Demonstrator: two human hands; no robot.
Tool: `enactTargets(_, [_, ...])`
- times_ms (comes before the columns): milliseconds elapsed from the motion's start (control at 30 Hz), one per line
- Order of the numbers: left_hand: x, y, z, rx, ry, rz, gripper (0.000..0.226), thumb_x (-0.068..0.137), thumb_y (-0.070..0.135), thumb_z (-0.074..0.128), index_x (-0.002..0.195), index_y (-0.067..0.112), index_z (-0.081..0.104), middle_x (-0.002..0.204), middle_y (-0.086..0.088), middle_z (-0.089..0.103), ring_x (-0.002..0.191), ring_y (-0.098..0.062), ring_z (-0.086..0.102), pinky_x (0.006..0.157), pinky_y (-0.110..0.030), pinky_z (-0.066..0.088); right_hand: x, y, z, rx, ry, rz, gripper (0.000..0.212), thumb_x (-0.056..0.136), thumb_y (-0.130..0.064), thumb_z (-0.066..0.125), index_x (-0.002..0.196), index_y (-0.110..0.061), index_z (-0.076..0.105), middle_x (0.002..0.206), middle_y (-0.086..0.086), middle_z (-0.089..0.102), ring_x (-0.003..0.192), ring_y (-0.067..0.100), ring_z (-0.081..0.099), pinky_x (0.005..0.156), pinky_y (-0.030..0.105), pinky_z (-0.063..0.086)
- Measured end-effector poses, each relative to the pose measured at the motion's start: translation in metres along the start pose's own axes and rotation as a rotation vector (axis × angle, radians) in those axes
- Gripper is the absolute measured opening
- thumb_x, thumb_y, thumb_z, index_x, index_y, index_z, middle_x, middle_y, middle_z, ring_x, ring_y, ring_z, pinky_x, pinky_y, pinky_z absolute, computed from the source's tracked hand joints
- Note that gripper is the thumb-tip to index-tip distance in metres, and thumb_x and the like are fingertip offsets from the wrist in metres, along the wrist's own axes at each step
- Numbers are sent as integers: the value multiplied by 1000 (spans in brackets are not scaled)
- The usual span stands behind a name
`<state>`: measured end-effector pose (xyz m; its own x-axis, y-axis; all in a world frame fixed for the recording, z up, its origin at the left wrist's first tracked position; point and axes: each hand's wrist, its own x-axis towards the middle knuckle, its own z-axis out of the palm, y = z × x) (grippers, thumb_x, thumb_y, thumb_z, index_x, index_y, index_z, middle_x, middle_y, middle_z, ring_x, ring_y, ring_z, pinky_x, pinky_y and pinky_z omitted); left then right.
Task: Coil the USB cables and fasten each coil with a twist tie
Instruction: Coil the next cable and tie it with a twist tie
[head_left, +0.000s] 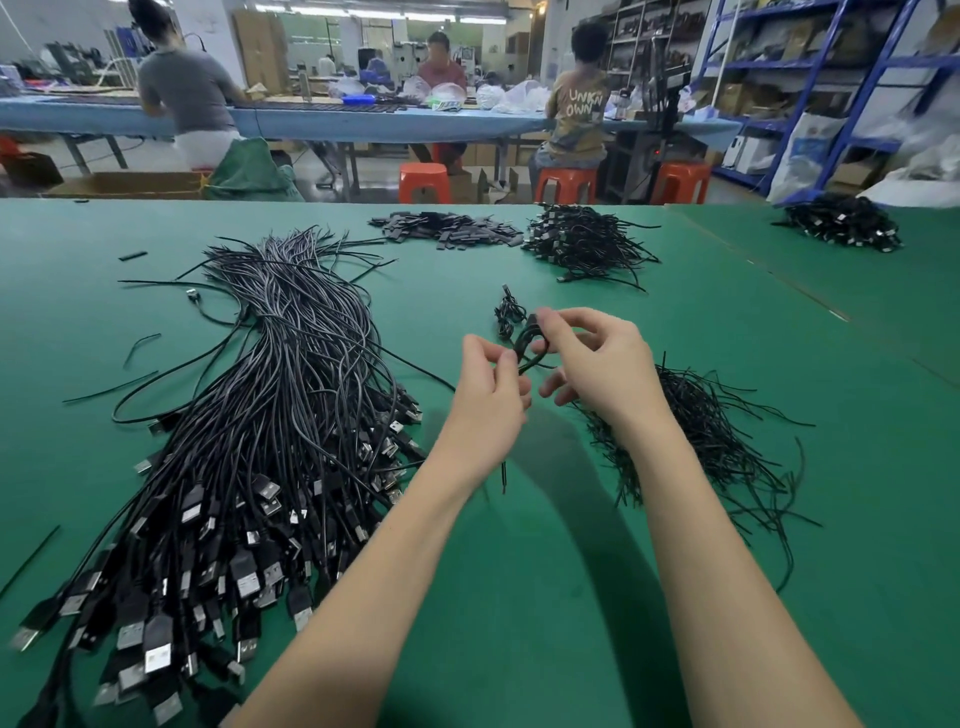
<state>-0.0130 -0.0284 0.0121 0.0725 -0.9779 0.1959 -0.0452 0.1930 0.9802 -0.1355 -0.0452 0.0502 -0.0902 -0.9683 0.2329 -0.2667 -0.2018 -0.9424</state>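
Above the green table (519, 597), my left hand (488, 400) and my right hand (597, 364) both pinch a small black cable coil (530, 345) held between them. A thin black strand hangs down below my left wrist. A large pile of loose black USB cables (270, 441) fans out on the left, plugs toward me. A heap of black twist ties (706, 441) lies to the right, partly under my right forearm. One finished small coil (506, 312) lies just beyond my hands.
Farther back sit a heap of tied coils (582, 239), a spread of small flat black pieces (447, 228) and another cable heap (841, 223) at the far right. Several people work at a blue bench behind, with orange stools (423, 182) and shelving.
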Motion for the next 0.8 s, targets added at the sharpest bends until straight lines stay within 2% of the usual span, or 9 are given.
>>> enactTargets(67, [3,-1,-2,-173,33,-73,20,108,16,33,88,20,33,66,4,39,50,-5,37,46,-16,31,3,7,-13,-252,-33,8,19,94,-37,66,84,-23,73,76,-7,74,51,12,67,48,17,48])
enactTargets(100, [4,-1,-4,-250,52,-111,20,108,14,33,89,18,33,65,4,38,50,-6,36,45,-17,30,4,11,-22,-436,-81,20,17,92,-37,67,83,-25,73,79,-8,74,60,10,68,56,17,49])
enactTargets(200, [5,-1,-6,-422,91,-211,18,108,12,34,90,15,35,63,3,41,53,-10,39,46,-20,33,4,16,-41,-805,-240,173,5,85,-35,75,86,-32,78,91,-6,73,89,14,66,80,28,55])
enactTargets(267, [3,0,-5,-460,93,-237,16,108,14,35,92,16,37,59,7,45,54,-10,43,48,-21,37,2,12,-46,-870,-284,267,3,80,-33,79,82,-35,78,96,-6,73,93,16,65,84,31,55])
enactTargets(400, [-1,-1,-6,-409,101,-214,15,107,17,38,92,18,39,62,9,49,61,-10,51,57,-24,43,0,7,-46,-950,-339,362,17,69,-27,86,77,-38,75,98,-7,72,96,19,66,79,28,52])
enactTargets(600, [-1,0,-9,-431,132,-190,17,105,16,43,88,20,41,62,10,55,69,-11,58,58,-23,46,-4,18,-36,-896,-216,403,25,75,-16,78,99,-22,78,118,12,68,107,31,65,95,40,56])
enactTargets(667, [-1,0,-11,-450,129,-193,18,105,15,44,88,20,42,63,10,56,70,-12,58,56,-22,46,-4,16,-35,-900,-180,359,23,78,-17,74,100,-21,78,114,11,69,105,31,65,92,38,56])
enactTargets(733, [0,1,-12,-466,122,-198,19,104,15,45,87,20,42,63,10,57,70,-12,59,54,-21,45,-3,8,-38,-857,-180,311,14,79,-18,75,88,-28,80,98,5,73,93,23,67,77,29,55])
enactTargets(800, [0,2,-12,-475,119,-206,19,104,15,45,86,21,43,63,10,58,68,-11,59,51,-19,45,-2,-2,-43,-788,-192,268,10,78,-22,80,77,-32,81,80,-5,72,79,10,64,61,22,46])
